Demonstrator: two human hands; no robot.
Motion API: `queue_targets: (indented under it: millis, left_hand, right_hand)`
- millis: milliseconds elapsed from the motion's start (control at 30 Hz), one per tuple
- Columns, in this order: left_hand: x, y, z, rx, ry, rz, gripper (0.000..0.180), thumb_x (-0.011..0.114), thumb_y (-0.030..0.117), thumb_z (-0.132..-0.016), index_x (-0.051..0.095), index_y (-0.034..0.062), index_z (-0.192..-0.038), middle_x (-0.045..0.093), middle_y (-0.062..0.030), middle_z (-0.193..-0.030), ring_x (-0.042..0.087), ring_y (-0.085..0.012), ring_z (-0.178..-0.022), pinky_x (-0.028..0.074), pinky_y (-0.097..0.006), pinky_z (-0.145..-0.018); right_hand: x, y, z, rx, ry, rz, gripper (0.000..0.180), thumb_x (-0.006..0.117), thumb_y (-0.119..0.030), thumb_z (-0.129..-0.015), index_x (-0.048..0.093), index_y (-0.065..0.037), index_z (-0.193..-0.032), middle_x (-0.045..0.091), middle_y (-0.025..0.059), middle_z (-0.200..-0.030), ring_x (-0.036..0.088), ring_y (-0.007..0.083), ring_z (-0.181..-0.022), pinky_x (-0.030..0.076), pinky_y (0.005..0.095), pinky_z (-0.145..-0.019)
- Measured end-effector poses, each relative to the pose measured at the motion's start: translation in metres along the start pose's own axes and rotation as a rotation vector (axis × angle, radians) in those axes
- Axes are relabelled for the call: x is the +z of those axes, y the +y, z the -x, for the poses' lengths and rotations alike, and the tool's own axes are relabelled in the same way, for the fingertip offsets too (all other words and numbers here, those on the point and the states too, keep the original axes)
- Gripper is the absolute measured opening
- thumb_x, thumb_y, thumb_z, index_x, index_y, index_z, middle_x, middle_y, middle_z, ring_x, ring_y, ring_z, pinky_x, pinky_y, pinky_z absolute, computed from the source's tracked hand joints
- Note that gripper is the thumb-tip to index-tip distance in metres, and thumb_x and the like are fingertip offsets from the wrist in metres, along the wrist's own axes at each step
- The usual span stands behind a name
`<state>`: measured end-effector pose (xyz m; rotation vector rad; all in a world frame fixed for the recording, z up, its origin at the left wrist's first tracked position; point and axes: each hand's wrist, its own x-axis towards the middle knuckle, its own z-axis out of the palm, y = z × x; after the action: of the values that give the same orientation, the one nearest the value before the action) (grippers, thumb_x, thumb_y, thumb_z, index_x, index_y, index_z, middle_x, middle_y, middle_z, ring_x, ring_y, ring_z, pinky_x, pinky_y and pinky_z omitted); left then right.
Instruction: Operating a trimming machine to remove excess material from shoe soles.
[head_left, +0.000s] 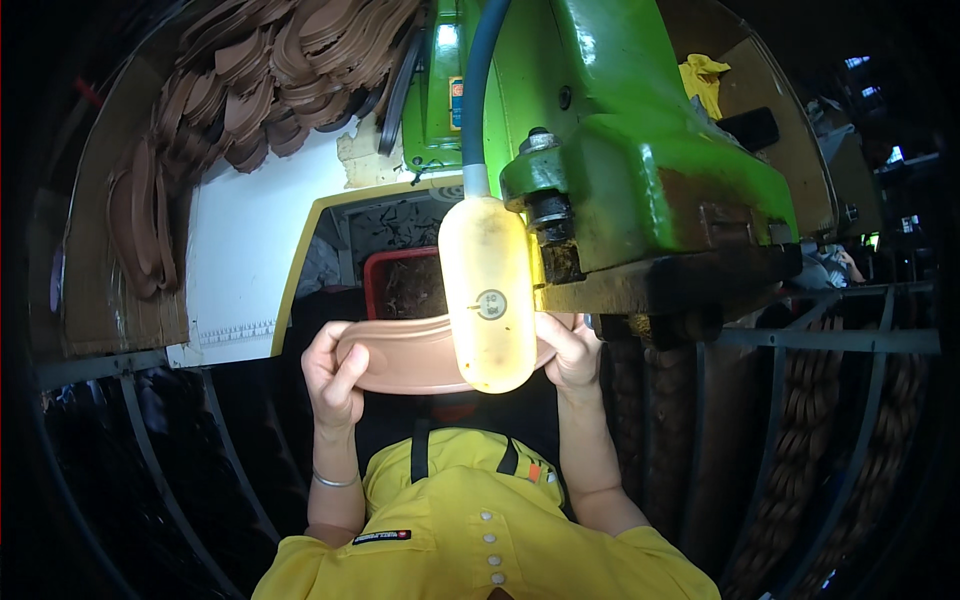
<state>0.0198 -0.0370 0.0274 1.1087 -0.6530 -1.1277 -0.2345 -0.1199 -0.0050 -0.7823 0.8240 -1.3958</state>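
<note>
Head view: smooth, curved brown sole (415, 357)

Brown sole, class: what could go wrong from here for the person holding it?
The right hand appears near the green machine and might get pinched if that moves. The lit lamp hides part of the sole in this view; if the person's view is blocked too, its edge could be misjudged.

one left hand (335, 375) and one right hand (572, 350); one held sole (410, 360); piled soles (335, 50), many, overlapping too closely for an exact count; one lamp (487, 350); one machine (640, 150); one red tray (372, 283); two cardboard boxes (85, 260); one yellow cloth (705, 80); one bracelet (333, 482); one shirt (440, 555), four buttons (487, 537) visible.
</note>
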Motion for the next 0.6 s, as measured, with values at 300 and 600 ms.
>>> queue_targets:
  millis: [300, 600]
  left_hand:
    - [-0.003, -0.016, 0.015, -0.196, -0.647, -0.332, 0.037, 0.072, 0.007, -0.077, 0.058, -0.0042, -0.109, 0.068, -0.0107, -0.095, 0.062, -0.0097, -0.088, 0.049, -0.026, -0.079]
    - [0.101, -0.051, -0.018, 0.175, -0.399, -0.451, 0.016, 0.062, 0.008, -0.088, 0.066, 0.0018, -0.102, 0.067, -0.0061, -0.090, 0.060, -0.0132, -0.082, 0.047, -0.027, -0.076]
  right_hand:
    - [0.034, -0.025, -0.013, 0.010, -0.310, 0.394, 0.029, 0.067, 0.006, -0.075, 0.061, 0.006, -0.103, 0.067, 0.0101, -0.088, 0.063, 0.0115, -0.070, 0.049, 0.0223, -0.062]
    - [0.013, -0.013, 0.041, 0.004, -0.075, 0.402, 0.054, 0.073, -0.017, -0.079, 0.048, 0.003, -0.122, 0.057, 0.0104, -0.113, 0.055, 0.0177, -0.105, 0.042, 0.0323, -0.094]
